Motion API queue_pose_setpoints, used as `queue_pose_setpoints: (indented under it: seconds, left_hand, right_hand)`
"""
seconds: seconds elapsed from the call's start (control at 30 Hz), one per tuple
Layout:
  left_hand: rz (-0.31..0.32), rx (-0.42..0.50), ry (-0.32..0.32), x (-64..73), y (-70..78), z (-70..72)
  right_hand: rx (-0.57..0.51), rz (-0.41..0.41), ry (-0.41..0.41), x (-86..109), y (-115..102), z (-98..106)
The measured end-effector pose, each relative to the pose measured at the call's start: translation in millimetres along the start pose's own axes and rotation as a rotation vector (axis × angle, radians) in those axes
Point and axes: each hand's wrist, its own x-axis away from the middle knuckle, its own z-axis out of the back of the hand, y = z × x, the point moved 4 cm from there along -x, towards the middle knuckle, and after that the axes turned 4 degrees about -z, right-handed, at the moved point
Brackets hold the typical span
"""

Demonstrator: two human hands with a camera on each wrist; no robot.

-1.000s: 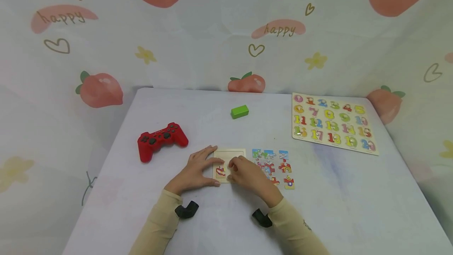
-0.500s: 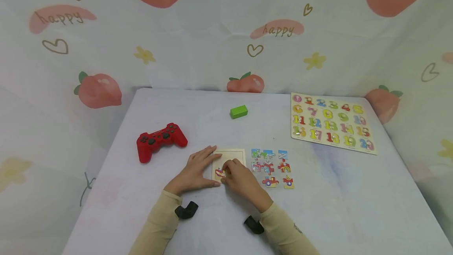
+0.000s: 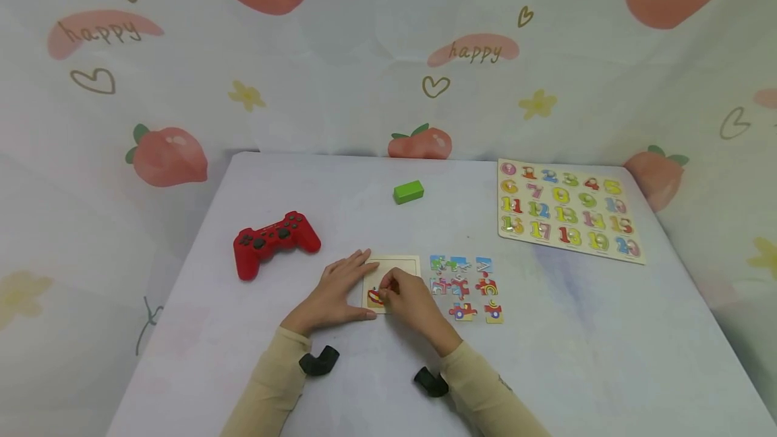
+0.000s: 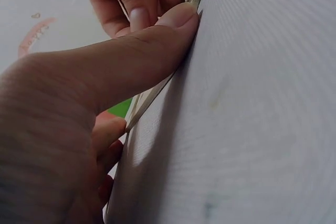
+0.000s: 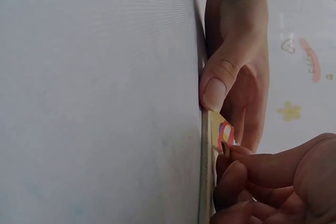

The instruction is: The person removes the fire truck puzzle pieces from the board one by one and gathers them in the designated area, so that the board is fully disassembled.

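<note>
In the head view a small wooden puzzle board [image 3: 400,264] lies flat in front of me, with a picture piece [image 3: 373,297] at its near left corner. My left hand [image 3: 330,295] rests along the board's left side, its thumb on the near edge and its fingers extended toward the far corner. My right hand [image 3: 413,299] is over the board's near part. In the right wrist view its thumb and forefinger pinch a small puzzle piece [image 5: 226,149], mostly hidden by the fingers. To the right, several loose jigsaw pieces [image 3: 460,287] lie in rough rows.
A red game controller [image 3: 276,241] lies at the left. A green block [image 3: 409,192] sits toward the back edge. At the back right is a number board [image 3: 567,211] with coloured numerals. A printed cloth [image 3: 340,52] hangs behind the white table [image 3: 595,356].
My right hand has moved left across the board to the piece at its near left corner, uncovering more loose pieces. My left hand stays at the board's side.
</note>
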Motion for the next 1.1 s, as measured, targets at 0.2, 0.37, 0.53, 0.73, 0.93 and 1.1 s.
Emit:
queue_pose_setpoints:
  seconds: [0.2,0.37,0.53,0.73,0.93,1.1]
  left_hand:
    - [0.003,0.001,-0.007,-0.8,-1.5,-2.4]
    - [0.019,-0.02,-0.015,-0.2,-2.4,-2.3]
    - [0.016,-0.011,0.001,0.9,-2.1,0.1]
    - [0.027,-0.007,-0.006,2.4,-3.0,0.6]
    - [0.025,-0.005,-0.001,1.1,-2.9,0.6]
    - [0.011,0.0,0.01,0.4,-0.4,1.8]
  right_hand:
    - [-0.037,-0.076,0.017,3.6,8,29]
    - [0.004,-0.191,0.06,14.5,27,68]
    - [0.049,-0.28,0.023,26.0,49,89]
    - [0.058,-0.262,-0.031,34.4,61,80]
    - [0.14,-0.198,0.011,38.6,60,71]
    - [0.185,-0.161,0.053,39.1,56,74]
